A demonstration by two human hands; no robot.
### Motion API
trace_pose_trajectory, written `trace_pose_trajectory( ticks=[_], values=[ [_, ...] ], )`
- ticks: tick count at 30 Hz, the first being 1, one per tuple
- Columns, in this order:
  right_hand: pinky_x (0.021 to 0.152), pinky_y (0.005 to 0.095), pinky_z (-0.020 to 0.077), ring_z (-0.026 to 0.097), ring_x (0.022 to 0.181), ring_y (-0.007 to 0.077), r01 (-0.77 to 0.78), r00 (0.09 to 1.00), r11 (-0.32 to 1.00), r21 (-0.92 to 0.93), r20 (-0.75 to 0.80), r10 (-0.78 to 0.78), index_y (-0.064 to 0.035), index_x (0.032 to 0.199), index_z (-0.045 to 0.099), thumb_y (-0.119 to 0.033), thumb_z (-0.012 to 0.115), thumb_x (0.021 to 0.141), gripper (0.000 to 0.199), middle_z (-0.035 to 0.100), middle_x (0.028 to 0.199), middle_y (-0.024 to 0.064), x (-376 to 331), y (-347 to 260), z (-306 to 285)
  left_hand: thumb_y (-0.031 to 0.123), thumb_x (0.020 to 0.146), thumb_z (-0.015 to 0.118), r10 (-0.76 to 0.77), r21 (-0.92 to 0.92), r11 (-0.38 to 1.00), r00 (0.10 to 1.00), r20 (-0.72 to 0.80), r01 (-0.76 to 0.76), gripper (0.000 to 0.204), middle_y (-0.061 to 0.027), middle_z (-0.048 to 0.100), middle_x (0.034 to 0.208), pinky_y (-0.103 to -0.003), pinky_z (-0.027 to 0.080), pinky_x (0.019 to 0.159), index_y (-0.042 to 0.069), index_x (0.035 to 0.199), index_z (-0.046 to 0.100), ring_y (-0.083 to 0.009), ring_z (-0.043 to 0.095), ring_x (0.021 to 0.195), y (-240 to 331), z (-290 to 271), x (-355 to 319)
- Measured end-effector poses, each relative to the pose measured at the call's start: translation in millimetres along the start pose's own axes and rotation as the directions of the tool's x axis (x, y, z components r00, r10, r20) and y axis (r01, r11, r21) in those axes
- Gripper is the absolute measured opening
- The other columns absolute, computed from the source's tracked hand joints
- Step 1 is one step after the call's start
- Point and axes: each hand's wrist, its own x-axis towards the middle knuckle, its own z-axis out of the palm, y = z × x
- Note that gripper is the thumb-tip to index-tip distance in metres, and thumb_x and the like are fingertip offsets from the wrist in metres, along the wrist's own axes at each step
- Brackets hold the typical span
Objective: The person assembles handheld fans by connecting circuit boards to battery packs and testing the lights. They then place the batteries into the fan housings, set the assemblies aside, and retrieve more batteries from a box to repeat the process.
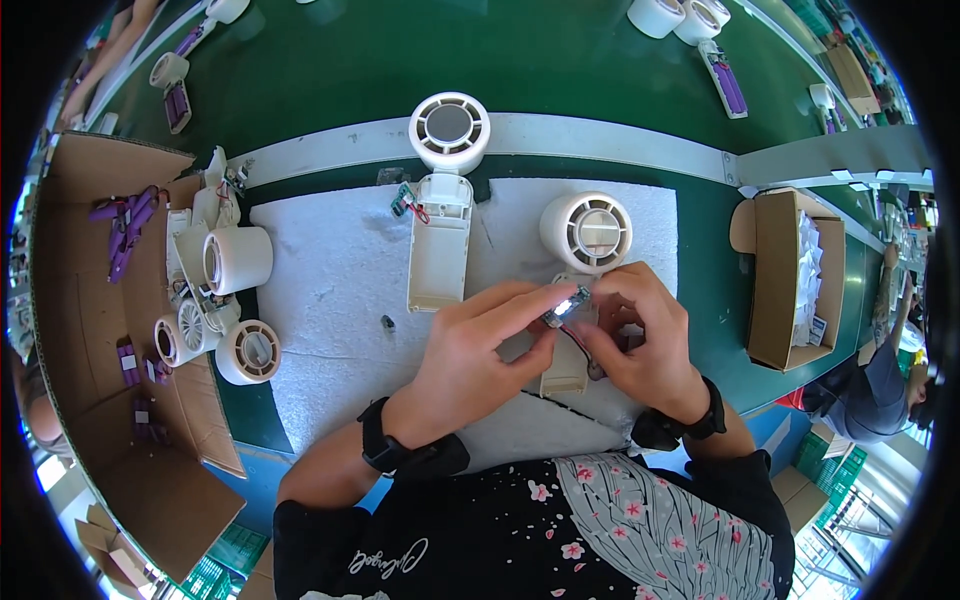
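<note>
My left hand [465, 350] pinches a small circuit board [567, 304] with a shiny metal part between thumb and fingers. Thin red and dark wires [577, 340] run from the board toward my right hand [645, 340], whose curled fingers close on them. Beneath both hands lies a white handheld fan housing [586, 232], its open handle [565, 378] partly hidden by my fingers. To the left rests a second fan housing [449, 132] with a hollow, open handle [438, 255]. A green circuit board [404, 200] on red wires hangs at that handle's side.
A white foam sheet [330, 300] covers the bench. At left, a cardboard box [90, 350] holds purple battery packs [128, 225], beside stacked fan parts [238, 260]. At right stands a carton [775, 290] of white pieces. Fan housings lie on the green surface [560, 70] beyond the metal rail [600, 138].
</note>
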Motion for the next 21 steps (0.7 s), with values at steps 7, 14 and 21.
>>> trace_pose_trajectory(
  ticks=[7,14,21],
  values=[
    [0.053,0.0201,0.0502,0.058,0.062,0.0087,0.195,0.980,0.953,-0.232,0.011,-0.198,-0.0021,0.101,0.068,0.004,0.081,0.067,0.036,0.059,0.094,0.0079,3,2,1,-0.005,0.072,0.073,-0.023,-0.004,1.000,0.997,-0.076,0.023,0.038,-0.0093,0.068,0.096,-0.027,0.055,0.067,0.005,0.108,0.069,-0.0182,0.069,0.079,-5,4,-1],
    [0.052,0.0209,0.0521,0.062,0.063,0.0102,0.176,0.981,0.959,-0.222,-0.039,-0.190,-0.0040,0.105,0.070,0.000,0.083,0.066,0.042,0.062,0.097,0.0086,4,1,-1,-0.005,0.071,0.074,0.099,0.111,0.990,0.993,-0.063,-0.092,0.030,-0.0095,0.068,0.093,-0.027,0.055,0.064,0.004,0.100,0.071,-0.0202,0.069,0.074,-10,3,2],
    [0.054,0.0215,0.0551,0.064,0.065,0.0104,0.230,0.965,0.941,-0.246,-0.069,-0.254,-0.0057,0.104,0.072,-0.002,0.083,0.067,0.039,0.062,0.095,0.0075,4,5,6,-0.005,0.070,0.074,0.149,0.158,0.978,0.987,-0.065,-0.137,0.029,-0.0097,0.068,0.090,-0.027,0.055,0.060,0.003,0.098,0.072,-0.0199,0.068,0.071,-8,4,-1]
  ],
)
